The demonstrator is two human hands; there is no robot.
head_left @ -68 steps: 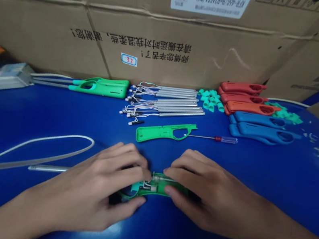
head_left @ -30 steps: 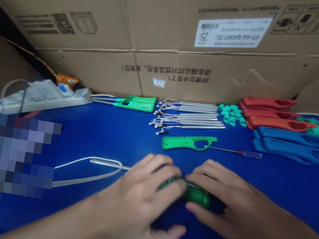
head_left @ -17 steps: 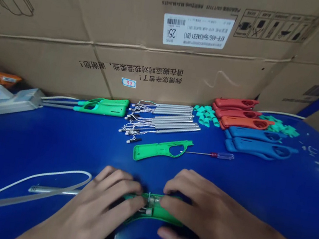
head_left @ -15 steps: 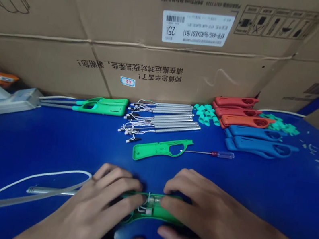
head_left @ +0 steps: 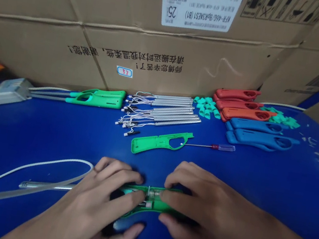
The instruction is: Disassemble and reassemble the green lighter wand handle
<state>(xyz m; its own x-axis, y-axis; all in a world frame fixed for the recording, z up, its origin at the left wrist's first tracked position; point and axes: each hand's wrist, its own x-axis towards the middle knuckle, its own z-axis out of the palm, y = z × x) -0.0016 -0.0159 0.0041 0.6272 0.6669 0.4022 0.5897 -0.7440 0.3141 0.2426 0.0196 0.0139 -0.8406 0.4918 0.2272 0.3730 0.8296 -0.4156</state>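
Note:
A green lighter handle half (head_left: 160,206) lies open side up between my hands, small parts and a white-ended piece showing in its middle. My left hand (head_left: 104,196) curls its fingers over the left end, index fingertip at those inner parts, thumb apart below. My right hand (head_left: 202,208) grips the right end, its index finger on the clear part inside and its thumb along the near edge. From under my left hand a metal lighter tube (head_left: 44,186) sticks out to the left. Beyond my hands lies another green handle half (head_left: 149,143), beside a screwdriver (head_left: 223,147).
Along the back lie several metal tubes with wires (head_left: 172,115), teal caps (head_left: 209,106), red handle shells (head_left: 238,104), blue handle shells (head_left: 260,139) and green lighters (head_left: 101,99). A power strip (head_left: 8,92) sits at left. A cardboard box wall (head_left: 159,46) closes off the back.
The view has shifted slightly, so the box and table items appear higher. Both hands stay on the green handle half, with the left index finger a little shifted over the inner parts.

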